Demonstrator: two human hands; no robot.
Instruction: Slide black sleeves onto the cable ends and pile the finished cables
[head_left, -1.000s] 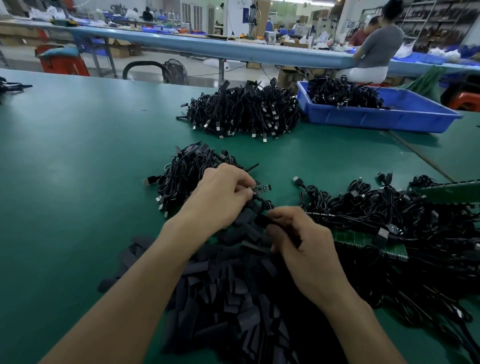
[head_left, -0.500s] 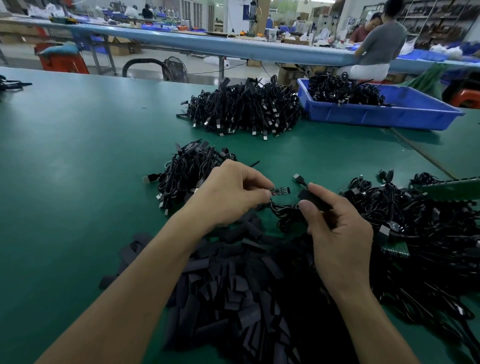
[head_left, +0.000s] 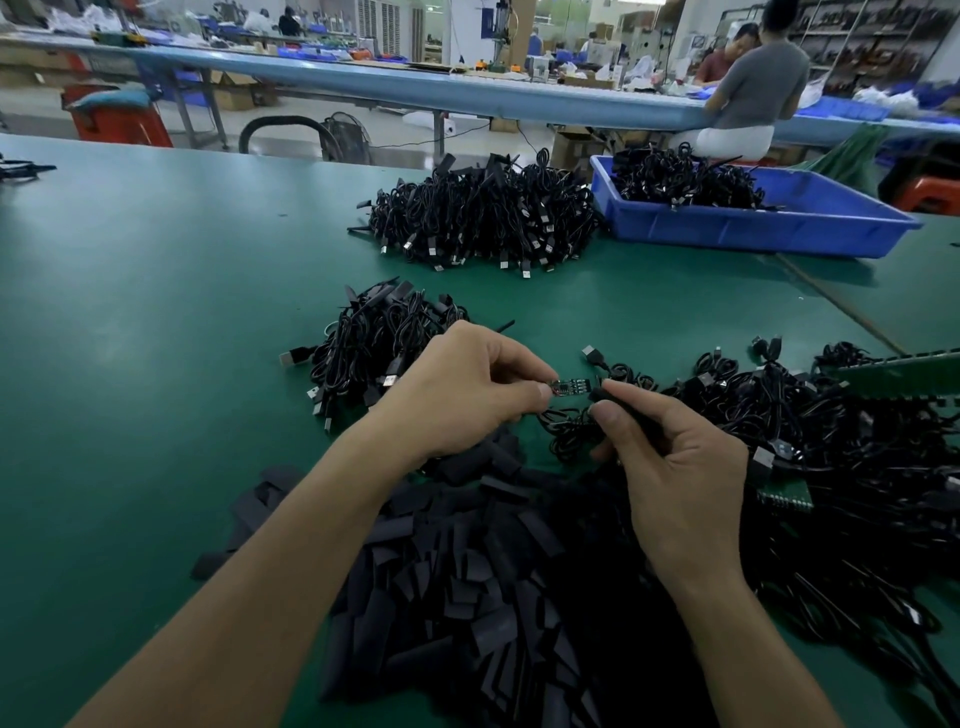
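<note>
My left hand (head_left: 467, 389) pinches the small circuit board (head_left: 570, 387) at a cable's end, and the cable's coil (head_left: 566, 431) hangs below it. My right hand (head_left: 670, 457) pinches a black sleeve (head_left: 605, 393) whose open end sits just right of the board's tip. A heap of loose black sleeves (head_left: 467, 582) lies under my forearms. A small pile of cables (head_left: 374, 343) lies behind my left hand. Tangled cables with green board strips (head_left: 831, 441) spread at the right.
A large cable pile (head_left: 483, 213) sits at the far middle of the green table (head_left: 156, 312). A blue tray (head_left: 753, 228) holding cables stands at the far right. A seated person (head_left: 753, 98) works at the bench behind. A green strip (head_left: 904, 374) juts in from the right edge.
My right hand picked a sleeve from the heap and lifted it up to the board's end. My left hand raised the cable end slightly and moved right.
</note>
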